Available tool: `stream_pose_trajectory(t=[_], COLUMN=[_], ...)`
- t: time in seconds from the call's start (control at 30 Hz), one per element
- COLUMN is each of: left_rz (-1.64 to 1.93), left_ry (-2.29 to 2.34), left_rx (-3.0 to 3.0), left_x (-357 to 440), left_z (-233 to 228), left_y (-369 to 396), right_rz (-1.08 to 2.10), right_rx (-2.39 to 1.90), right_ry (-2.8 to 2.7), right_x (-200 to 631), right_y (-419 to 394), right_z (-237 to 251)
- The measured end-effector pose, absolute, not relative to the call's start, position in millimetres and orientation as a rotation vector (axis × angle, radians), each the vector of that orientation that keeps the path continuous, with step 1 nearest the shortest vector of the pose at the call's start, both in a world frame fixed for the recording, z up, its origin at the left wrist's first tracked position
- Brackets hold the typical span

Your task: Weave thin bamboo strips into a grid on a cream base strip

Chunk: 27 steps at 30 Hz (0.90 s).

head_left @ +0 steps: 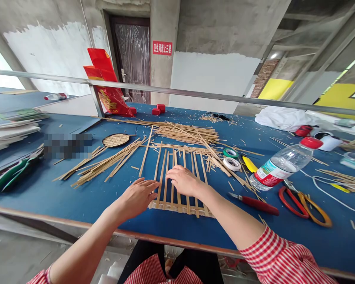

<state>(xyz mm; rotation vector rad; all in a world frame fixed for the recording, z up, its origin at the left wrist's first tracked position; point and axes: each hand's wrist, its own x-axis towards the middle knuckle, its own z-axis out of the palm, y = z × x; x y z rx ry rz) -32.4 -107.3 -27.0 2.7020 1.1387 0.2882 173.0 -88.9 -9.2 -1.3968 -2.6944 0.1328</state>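
Note:
Several thin bamboo strips (196, 181) lie side by side on the blue tabletop, pointing away from me with small gaps between. Their near ends rest across a pale crosswise band (177, 207). My left hand (141, 194) is at the left side of this row, palm down, fingers stretched out and holding nothing visible. Over the middle of the row is my right hand (183, 181), its fingers loosely bent and apart, at or just above the strips. Whether its fingertips touch them I cannot tell. A single strip (146, 152) lies apart at the row's left.
Bundles of strips (183, 132) lie behind and to the left (112, 161). Right of the row are tape rolls (232, 163), a red-handled knife (256, 204), scissors (306, 207) and a water bottle (286, 163). A round woven piece (116, 140) sits at left; a metal rail (177, 91) crosses behind.

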Motion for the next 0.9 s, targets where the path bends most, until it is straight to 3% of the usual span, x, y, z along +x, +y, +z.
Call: stream_pose_trajectory(t=[0.9], left_rz=[0.324], left_ry=[0.808], left_rx=[2.765], left_x=[2], left_z=[-19], left_y=[-142], right_rz=[0.200], right_rx=[-1.488], right_ry=[-2.565], right_x=[204], right_y=[-84], right_z=[-20])
